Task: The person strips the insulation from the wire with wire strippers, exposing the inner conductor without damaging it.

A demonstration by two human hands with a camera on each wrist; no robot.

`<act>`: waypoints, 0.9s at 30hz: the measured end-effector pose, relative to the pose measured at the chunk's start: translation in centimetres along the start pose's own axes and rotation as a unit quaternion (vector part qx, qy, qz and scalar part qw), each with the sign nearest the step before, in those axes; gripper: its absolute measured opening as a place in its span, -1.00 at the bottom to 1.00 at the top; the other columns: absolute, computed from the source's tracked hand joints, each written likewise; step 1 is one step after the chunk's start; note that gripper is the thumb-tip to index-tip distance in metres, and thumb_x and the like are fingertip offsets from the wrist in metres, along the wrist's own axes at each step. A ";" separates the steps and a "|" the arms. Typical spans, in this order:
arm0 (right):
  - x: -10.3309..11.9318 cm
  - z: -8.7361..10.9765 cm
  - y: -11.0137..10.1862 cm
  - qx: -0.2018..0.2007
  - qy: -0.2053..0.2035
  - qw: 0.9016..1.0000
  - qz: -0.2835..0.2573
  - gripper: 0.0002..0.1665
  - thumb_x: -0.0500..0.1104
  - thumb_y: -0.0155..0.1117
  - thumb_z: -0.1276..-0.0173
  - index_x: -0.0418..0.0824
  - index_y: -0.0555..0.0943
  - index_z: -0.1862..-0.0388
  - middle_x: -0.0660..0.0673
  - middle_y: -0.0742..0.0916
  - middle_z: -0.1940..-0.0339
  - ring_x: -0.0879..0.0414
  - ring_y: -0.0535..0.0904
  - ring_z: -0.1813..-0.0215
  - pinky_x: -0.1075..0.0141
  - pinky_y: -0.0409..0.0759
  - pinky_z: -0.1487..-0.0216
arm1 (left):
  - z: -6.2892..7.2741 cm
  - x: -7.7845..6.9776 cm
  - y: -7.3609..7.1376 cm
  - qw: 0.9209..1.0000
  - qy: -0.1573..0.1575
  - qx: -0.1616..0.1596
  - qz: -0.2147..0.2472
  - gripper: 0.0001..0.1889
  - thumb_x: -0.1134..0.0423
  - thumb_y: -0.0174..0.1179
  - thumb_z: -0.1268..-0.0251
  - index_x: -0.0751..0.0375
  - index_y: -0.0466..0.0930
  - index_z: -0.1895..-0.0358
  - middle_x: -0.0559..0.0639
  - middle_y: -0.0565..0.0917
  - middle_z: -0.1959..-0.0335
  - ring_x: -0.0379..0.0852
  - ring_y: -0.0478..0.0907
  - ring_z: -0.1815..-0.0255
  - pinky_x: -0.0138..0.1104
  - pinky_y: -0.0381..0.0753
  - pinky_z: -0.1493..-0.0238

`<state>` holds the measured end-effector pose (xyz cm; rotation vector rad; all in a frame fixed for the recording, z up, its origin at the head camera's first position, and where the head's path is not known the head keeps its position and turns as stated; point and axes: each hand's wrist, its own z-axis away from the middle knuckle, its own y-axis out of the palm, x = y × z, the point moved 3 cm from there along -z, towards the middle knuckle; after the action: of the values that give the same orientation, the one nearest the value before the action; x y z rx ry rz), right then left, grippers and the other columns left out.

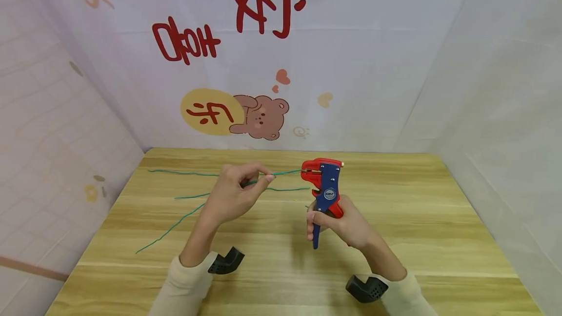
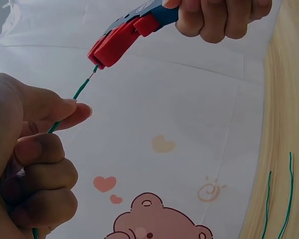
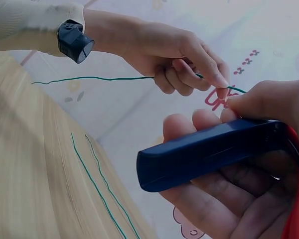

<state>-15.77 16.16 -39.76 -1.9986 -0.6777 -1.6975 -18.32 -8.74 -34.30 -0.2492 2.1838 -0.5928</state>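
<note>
My right hand [image 1: 347, 223] grips the blue and red wire stripper [image 1: 327, 184] by its handles, fingers wrapped around them. The left hand [image 1: 237, 191] pinches a thin green wire [image 2: 81, 89] between thumb and forefinger, the other fingers curled in. The wire's end sits at the stripper's red jaws. Just outside them, the left wrist view shows a short bare metal stretch [image 2: 92, 75] between two green parts of insulation. The wire's tail [image 3: 112, 78] trails out behind the left hand. In the right wrist view, the blue handle [image 3: 204, 154] lies across the right palm.
Two more green wires [image 1: 175, 172] [image 1: 287, 189] lie on the wooden table [image 1: 395, 238], partly hidden behind the left hand in the head view. A printed white cloth [image 1: 364, 62] hangs behind the table and at its sides. Each sleeve cuff carries a black device [image 1: 226, 261].
</note>
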 end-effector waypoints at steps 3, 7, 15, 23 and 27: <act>0.0 0.0 0.0 0.008 -0.002 1.000 -0.003 -0.85 -0.36 0.12 -0.54 -0.50 0.52 0.20 -0.31 0.69 0.42 0.00 0.76 0.39 -0.05 0.76 0.23 | -0.1 -0.3 0.2 1.000 0.007 0.001 0.002 -0.88 0.31 0.31 -0.40 -0.02 0.76 0.27 -0.18 0.19 0.73 -0.35 0.04 0.68 -0.43 0.10 0.58; -0.1 0.1 0.1 0.014 0.010 1.000 -0.004 -0.84 -0.34 0.13 -0.55 -0.49 0.53 0.20 -0.32 0.70 0.41 0.02 0.77 0.38 -0.04 0.76 0.22 | 0.0 -0.6 0.2 1.000 0.011 -0.003 0.006 -0.88 0.32 0.30 -0.40 -0.03 0.76 0.26 -0.17 0.19 0.74 -0.36 0.04 0.69 -0.43 0.10 0.60; -0.2 0.1 0.5 0.030 0.023 0.999 -0.002 -0.81 -0.31 0.15 -0.55 -0.48 0.53 0.19 -0.41 0.67 0.40 0.00 0.76 0.37 -0.01 0.77 0.21 | 0.1 -0.8 0.4 1.000 0.010 0.012 0.013 -0.87 0.31 0.28 -0.43 -0.02 0.76 0.26 -0.17 0.27 0.73 -0.29 0.10 0.72 -0.44 0.12 0.61; -0.4 0.1 0.3 0.031 0.017 0.999 0.004 -0.83 -0.33 0.14 -0.55 -0.49 0.53 0.19 -0.43 0.67 0.41 0.00 0.76 0.38 -0.01 0.76 0.24 | 0.0 -0.9 0.7 1.000 0.015 0.014 0.006 -0.87 0.30 0.28 -0.43 -0.03 0.75 0.27 -0.20 0.26 0.74 -0.34 0.12 0.72 -0.44 0.14 0.62; -0.5 0.2 0.4 0.025 0.028 0.999 0.006 -0.81 -0.30 0.16 -0.54 -0.47 0.54 0.20 -0.34 0.69 0.42 0.02 0.76 0.38 0.00 0.76 0.24 | 0.0 -1.0 0.8 1.000 0.019 0.017 0.003 -0.87 0.29 0.29 -0.43 -0.05 0.74 0.29 -0.20 0.26 0.74 -0.35 0.11 0.72 -0.45 0.13 0.61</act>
<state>-15.48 15.94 -40.32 -1.9101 -0.6805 -1.7062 -17.71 -7.72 -33.99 -0.2151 2.2072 -0.6357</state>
